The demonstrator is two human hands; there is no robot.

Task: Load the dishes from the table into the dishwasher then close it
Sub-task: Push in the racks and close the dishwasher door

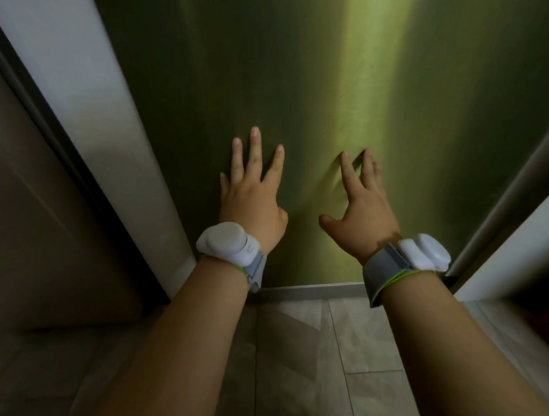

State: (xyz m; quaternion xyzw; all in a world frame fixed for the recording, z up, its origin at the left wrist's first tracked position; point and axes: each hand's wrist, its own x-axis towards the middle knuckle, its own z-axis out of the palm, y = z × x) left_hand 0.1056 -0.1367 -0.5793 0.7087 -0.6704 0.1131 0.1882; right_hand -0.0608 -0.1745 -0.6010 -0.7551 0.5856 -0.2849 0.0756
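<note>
the dishwasher door (307,79) fills the middle of the view, a dull brushed-metal front with a greenish cast and a paler streak of light running down its right half. it stands upright and looks closed, its lower edge meeting a narrow grey plinth strip (309,291) just above the floor.

both hands lie on that door. the left hand (250,196) is flat against the metal, fingers straight and slightly spread, pointing up, thumb out to the side; it holds nothing. the right hand (360,203) sits beside it, a little lower and apart from it, fingers straight with their tips on the door and the thumb stretched toward the left hand; it also holds nothing. whether its palm touches the metal cannot be told.

each wrist carries a white device on a grey strap edged in green, the left wrist device (227,243) and the right wrist device (423,252). bare forearms run down to the bottom corners of the view.

to the left of the door stands a white panel (81,122), and beyond it a brown cabinet front (29,220). to the right are a grey vertical strip (501,196) and another white surface (523,252). below lies a floor of pale grey tiles (307,365).
</note>
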